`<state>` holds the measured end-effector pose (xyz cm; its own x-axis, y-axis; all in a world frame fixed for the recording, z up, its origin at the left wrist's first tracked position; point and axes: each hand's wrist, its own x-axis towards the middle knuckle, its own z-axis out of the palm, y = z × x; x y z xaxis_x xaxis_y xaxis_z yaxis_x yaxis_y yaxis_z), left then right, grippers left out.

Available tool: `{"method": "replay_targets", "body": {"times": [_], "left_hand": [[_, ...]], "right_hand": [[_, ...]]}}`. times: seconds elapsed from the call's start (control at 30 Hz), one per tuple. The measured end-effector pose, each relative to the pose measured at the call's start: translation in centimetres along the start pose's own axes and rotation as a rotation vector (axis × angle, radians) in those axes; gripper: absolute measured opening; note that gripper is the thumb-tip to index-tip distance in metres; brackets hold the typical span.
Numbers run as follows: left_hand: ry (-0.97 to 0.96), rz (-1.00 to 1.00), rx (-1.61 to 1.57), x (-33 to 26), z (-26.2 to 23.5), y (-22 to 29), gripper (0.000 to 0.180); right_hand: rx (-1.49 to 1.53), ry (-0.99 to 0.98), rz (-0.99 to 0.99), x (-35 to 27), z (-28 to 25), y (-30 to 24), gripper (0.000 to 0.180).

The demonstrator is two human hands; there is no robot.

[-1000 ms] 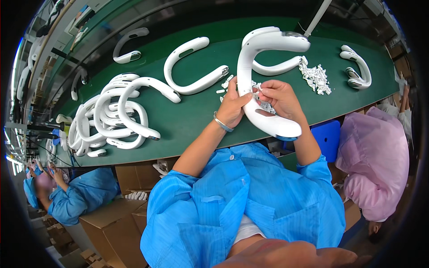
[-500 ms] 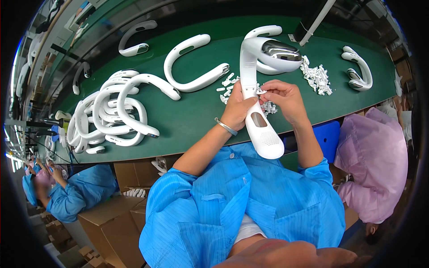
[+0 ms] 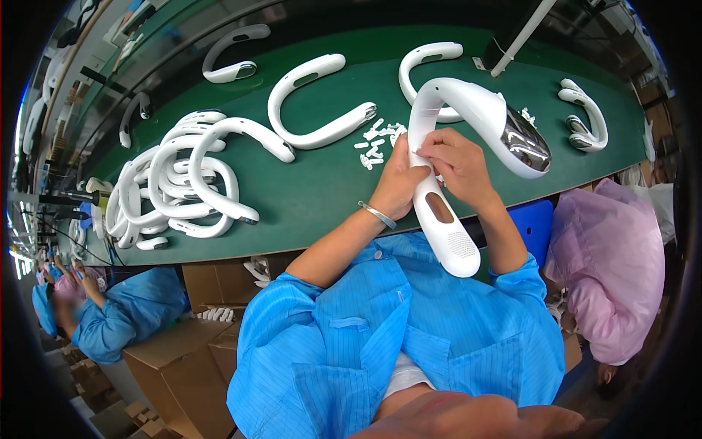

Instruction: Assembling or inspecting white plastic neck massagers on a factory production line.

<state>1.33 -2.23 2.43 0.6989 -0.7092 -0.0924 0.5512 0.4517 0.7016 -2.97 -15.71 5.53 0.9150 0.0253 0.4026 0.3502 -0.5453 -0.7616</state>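
A white U-shaped neck fan (image 3: 468, 102) with a glossy dark end cap is held over the table's front edge. Its near end, with a long oval opening and small round holes, points down toward my blue jacket. My left hand (image 3: 397, 183) is wrapped round its middle from the left, thumb across the top. My right hand (image 3: 459, 167) is closed, its thumb and fingertips pinched against the fan's inner face beside my left thumb. Whatever those fingertips hold is hidden. Small white plastic pieces (image 3: 373, 146) lie loose just beyond my left hand.
Several neck fans are heaped (image 3: 183, 175) at the left of the green table (image 3: 322, 194). Single fans (image 3: 322, 139) lie at the back and right. A metal pole (image 3: 521, 38) stands at the back. People in blue (image 3: 150, 307) and pink (image 3: 607, 263) work either side, near cardboard boxes (image 3: 175, 366).
The fan has turned in my hands, its dark-capped end swinging right and nearer, now over the right pile of small pieces. My right fingertips, earlier at a small white piece, now press against the fan.
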Motion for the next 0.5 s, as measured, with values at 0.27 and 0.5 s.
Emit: {"method": "replay_targets", "body": {"times": [0.27,0.5], "left_hand": [[-0.030,0.013,-0.086,-0.4,0.9,-1.0,0.047],[-0.023,0.222,0.161,-0.7,0.7,-1.8,0.041]], "right_hand": [[0.119,0.220,0.144,-3.3,0.6,3.7,0.015],[0.303,0.157,0.492,-1.9,-0.8,-1.1,0.035]]}}
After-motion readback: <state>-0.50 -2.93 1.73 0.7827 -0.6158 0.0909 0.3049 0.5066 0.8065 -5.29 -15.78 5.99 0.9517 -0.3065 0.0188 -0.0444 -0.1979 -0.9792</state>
